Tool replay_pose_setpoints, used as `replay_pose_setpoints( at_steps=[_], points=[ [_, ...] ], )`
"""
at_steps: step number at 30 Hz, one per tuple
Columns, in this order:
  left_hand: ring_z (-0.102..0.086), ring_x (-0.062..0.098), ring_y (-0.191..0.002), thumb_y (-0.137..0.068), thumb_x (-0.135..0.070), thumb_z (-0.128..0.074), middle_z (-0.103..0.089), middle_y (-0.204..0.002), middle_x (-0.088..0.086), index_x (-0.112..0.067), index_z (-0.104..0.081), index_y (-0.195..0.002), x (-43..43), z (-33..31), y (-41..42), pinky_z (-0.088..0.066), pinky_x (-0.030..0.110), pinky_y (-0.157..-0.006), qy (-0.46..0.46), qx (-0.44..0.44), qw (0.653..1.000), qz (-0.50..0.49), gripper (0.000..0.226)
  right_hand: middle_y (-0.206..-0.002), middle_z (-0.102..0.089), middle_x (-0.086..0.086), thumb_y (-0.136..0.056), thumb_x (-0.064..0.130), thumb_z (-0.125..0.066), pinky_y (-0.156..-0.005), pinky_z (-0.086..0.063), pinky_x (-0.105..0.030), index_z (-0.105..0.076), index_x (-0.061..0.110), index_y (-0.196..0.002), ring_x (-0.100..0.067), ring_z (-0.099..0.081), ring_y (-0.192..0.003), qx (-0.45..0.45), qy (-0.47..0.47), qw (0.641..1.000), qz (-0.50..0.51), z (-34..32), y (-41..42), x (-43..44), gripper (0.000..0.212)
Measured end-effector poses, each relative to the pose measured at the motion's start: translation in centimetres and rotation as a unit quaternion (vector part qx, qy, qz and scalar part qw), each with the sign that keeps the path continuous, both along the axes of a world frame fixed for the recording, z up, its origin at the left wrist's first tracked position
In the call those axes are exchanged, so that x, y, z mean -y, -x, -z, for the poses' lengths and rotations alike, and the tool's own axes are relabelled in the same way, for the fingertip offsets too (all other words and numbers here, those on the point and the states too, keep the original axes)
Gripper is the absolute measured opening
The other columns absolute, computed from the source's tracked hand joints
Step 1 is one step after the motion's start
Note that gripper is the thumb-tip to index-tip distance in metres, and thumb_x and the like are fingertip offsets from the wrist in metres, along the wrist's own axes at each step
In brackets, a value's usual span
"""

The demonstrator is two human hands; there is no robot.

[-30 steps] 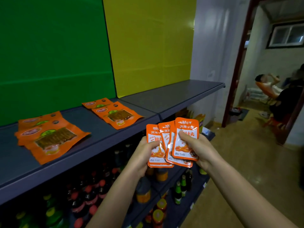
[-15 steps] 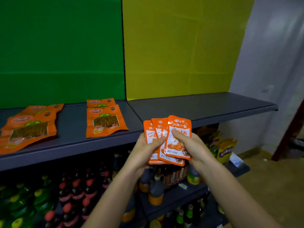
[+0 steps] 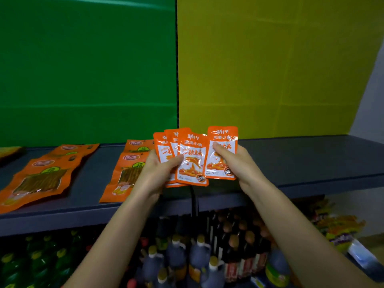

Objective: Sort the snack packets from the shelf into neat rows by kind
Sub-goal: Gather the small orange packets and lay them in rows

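Orange-and-white small packets (image 3: pixel 192 161), orange large packets (image 3: pixel 37 179), grey shelf (image 3: pixel 311 161), green panel (image 3: pixel 87 69), yellow panel (image 3: pixel 270 65)

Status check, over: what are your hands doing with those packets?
Left hand grips a fan of small packets. Right hand pinches one more packet beside it. Big packets lie on the shelf, left.

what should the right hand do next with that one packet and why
Probably lay it flat on the shelf right of the big packets to start a row: the right hand pinches one small packet apart from the fan the left hand holds.
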State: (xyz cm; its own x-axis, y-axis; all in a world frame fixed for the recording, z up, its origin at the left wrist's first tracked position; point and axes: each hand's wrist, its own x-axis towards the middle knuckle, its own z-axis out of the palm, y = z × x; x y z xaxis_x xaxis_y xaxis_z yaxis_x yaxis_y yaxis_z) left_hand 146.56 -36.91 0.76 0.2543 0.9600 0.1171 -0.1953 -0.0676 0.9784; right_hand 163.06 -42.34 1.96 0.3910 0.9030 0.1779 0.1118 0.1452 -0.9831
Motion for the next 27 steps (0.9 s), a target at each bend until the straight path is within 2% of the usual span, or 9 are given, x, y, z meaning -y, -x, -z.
replay_pose_setpoints(
  at_steps=[4,8,10,12,14,16,22,24,27],
  points=[
    [-0.068,0.020,-0.081,-0.084,-0.012,-0.065,-0.068,-0.107,0.010,-0.009,-0.052,-0.117,-4.0,-1.8,0.4,-0.055,0.030,-0.065,0.005,-0.027,0.999,-0.033,0.035,-0.094,-0.067,-0.004,-0.090,0.027,-0.059,-0.057,-0.049,-0.014,-0.062,0.018,-0.087,-0.007,-0.062,-0.070,0.026,0.037,0.999,-0.006,-0.7,-2.5,-5.3,0.010],
    [-0.067,0.014,-0.066,-0.086,-0.011,-0.062,-0.069,-0.091,0.008,-0.012,-0.059,-0.096,-6.9,-2.7,0.4,-0.057,0.024,-0.054,-0.001,-0.055,0.998,-0.037,0.010,-0.105,-0.069,-0.015,-0.083,0.020,-0.069,-0.065,-0.051,-0.022,-0.061,0.016,-0.078,-0.013,-0.063,-0.070,0.073,0.083,0.994,-0.005,0.6,-4.8,-11.1,0.010],
    [-0.067,0.016,-0.068,-0.086,-0.011,-0.062,-0.069,-0.090,0.007,-0.011,-0.059,-0.096,-8.1,-3.0,0.4,-0.056,0.027,-0.059,-0.004,-0.066,0.997,-0.044,0.010,-0.108,-0.068,-0.016,-0.083,0.019,-0.068,-0.076,-0.052,-0.030,-0.065,0.010,-0.086,-0.022,-0.067,-0.082,0.086,0.104,0.991,0.013,1.6,-5.6,-13.9,0.010],
    [-0.067,0.020,-0.073,-0.086,-0.011,-0.062,-0.069,-0.092,0.009,-0.009,-0.058,-0.100,-9.0,-3.3,0.5,-0.054,0.032,-0.066,-0.002,-0.073,0.996,-0.045,0.015,-0.114,-0.067,-0.016,-0.084,0.022,-0.066,-0.083,-0.051,-0.032,-0.064,0.002,-0.105,-0.028,-0.066,-0.099,0.108,0.126,0.986,0.030,2.8,-6.2,-16.6,0.029],
    [-0.068,0.021,-0.072,-0.086,-0.011,-0.061,-0.070,-0.091,0.010,-0.009,-0.059,-0.099,-9.7,-3.6,0.6,-0.054,0.035,-0.069,0.001,-0.072,0.996,-0.045,0.013,-0.118,-0.065,-0.017,-0.081,0.028,-0.066,-0.090,-0.051,-0.036,-0.060,0.003,-0.115,-0.030,-0.063,-0.105,0.144,0.152,0.977,0.038,3.8,-6.9,-19.1,0.042],
    [-0.069,0.018,-0.064,-0.086,-0.010,-0.061,-0.070,-0.088,0.010,-0.009,-0.060,-0.096,-10.4,-3.7,0.5,-0.055,0.035,-0.069,0.001,-0.073,0.996,-0.043,0.010,-0.121,-0.063,-0.016,-0.081,0.032,-0.065,-0.095,-0.049,-0.039,-0.058,0.005,-0.118,-0.031,-0.061,-0.109,0.194,0.174,0.964,0.041,4.2,-7.1,-20.7,0.046],
    [-0.070,0.016,-0.065,-0.086,-0.012,-0.062,-0.071,-0.094,0.010,-0.006,-0.058,-0.110,-11.1,-3.3,-0.5,-0.056,0.031,-0.062,0.009,-0.105,0.993,-0.052,0.026,-0.132,-0.055,-0.014,-0.086,0.044,-0.056,-0.093,-0.043,-0.035,-0.054,0.009,-0.125,-0.033,-0.051,-0.121,0.368,0.222,0.899,0.087,3.3,-6.7,-21.6,0.052],
    [-0.070,0.014,-0.064,-0.086,-0.013,-0.062,-0.071,-0.094,0.009,-0.005,-0.057,-0.113,-11.0,-3.2,-0.8,-0.056,0.027,-0.057,0.009,-0.113,0.992,-0.055,0.029,-0.132,-0.054,-0.013,-0.088,0.047,-0.052,-0.093,-0.043,-0.035,-0.054,0.009,-0.125,-0.032,-0.050,-0.121,0.422,0.227,0.873,0.091,3.2,-6.5,-21.7,0.053],
    [-0.069,0.017,-0.071,-0.086,-0.013,-0.062,-0.071,-0.098,0.009,-0.005,-0.055,-0.117,-10.9,-3.2,-1.3,-0.055,0.026,-0.058,0.014,-0.119,0.991,-0.060,0.033,-0.129,-0.055,-0.015,-0.090,0.047,-0.049,-0.090,-0.045,-0.035,-0.056,0.005,-0.122,-0.033,-0.052,-0.120,0.475,0.212,0.849,0.093,3.2,-6.3,-21.7,0.052]
  ],
)
